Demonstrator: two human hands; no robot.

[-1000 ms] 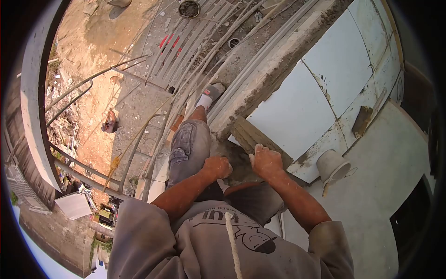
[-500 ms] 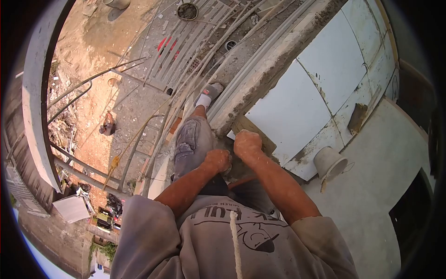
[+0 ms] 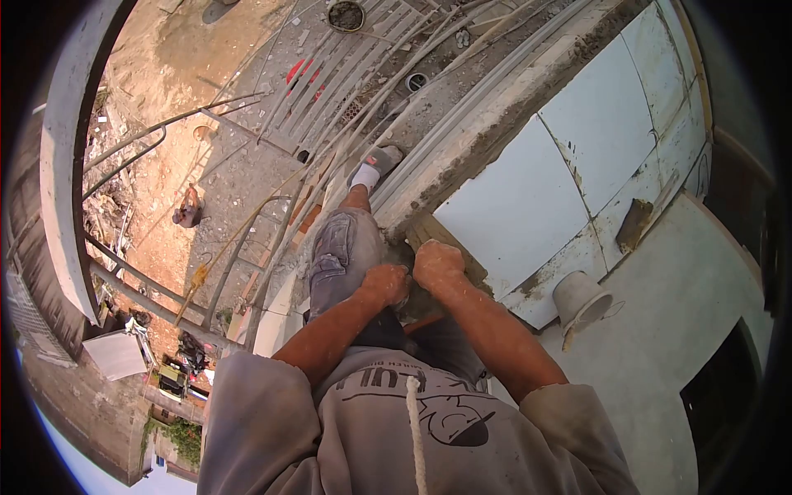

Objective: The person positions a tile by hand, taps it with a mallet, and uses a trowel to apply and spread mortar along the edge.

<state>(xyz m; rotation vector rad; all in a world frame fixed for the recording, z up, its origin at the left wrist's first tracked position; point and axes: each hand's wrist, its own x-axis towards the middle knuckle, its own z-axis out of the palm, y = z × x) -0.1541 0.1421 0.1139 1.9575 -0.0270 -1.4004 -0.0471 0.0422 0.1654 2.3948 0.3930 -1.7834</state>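
My left hand (image 3: 386,286) is closed in a fist in front of my body, above my thigh. Close beside it, my right hand (image 3: 438,264) is also curled into a fist, at the near edge of a brown wooden board (image 3: 469,266). What either hand grips, if anything, is hidden by the fingers. The board lies at the corner of a surface of large white panels (image 3: 511,206) smeared with mortar. My foot (image 3: 374,167), in a sock and sandal, is set beside a rough concrete ledge (image 3: 462,183).
A mortar-stained bucket (image 3: 582,299) stands right of the panels, near a small block (image 3: 634,225). Metal railing (image 3: 227,289) and long pipes (image 3: 478,99) run along the left and top. Far below are a person (image 3: 188,208) and a round container of dark material (image 3: 346,16).
My right hand has come slightly nearer my body, while my left hand stays almost in place. The whole view has shifted a little. The person below has changed posture slightly.
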